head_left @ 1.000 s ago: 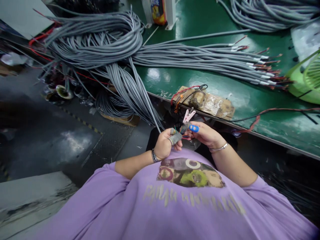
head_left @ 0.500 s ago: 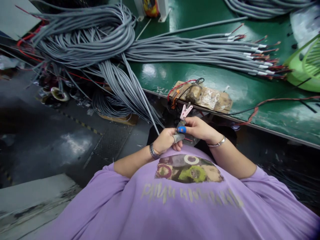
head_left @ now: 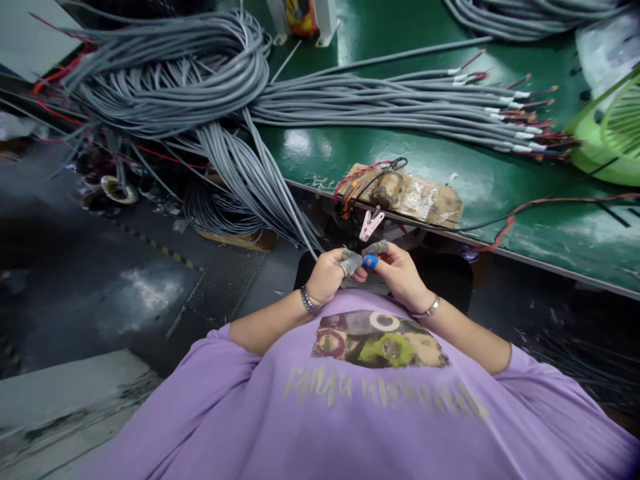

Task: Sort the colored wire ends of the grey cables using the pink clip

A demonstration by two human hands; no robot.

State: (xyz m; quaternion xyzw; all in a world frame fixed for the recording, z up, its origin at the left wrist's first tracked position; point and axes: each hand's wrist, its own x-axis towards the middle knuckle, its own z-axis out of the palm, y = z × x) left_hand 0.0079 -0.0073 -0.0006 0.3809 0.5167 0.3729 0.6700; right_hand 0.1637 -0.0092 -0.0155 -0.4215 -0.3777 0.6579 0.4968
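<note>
The green table (head_left: 510,177) spans the upper part of the view, and a thick bundle of gray cables (head_left: 380,100) lies across it, coiled at the left and fanning out to bare, coloured ends near the green fan (head_left: 607,130) at the right. A worn wooden board (head_left: 435,203) lies at the table's near edge, with red and black leads around its left end.

In front of that edge, close to the person's body, are the 2 hands. The left hand (head_left: 327,275) is closed, its wrapped thumb and index finger pressed together on the end of 1 gray cable (head_left: 306,235), which runs down to it from the bundle; the end itself is hidden by the hand. The right hand (head_left: 400,272) meets it, thumb and index tips together in a pinch against the left fingertips.

Above the fingers, at the table edge, hangs a pale pink clothespin (head_left: 371,225). Blue tape (head_left: 370,261) covers the right thumb. Smallest are the thin wires (head_left: 363,255) in the right pinch, just a fleck of red; their number is too small to tell.
</note>
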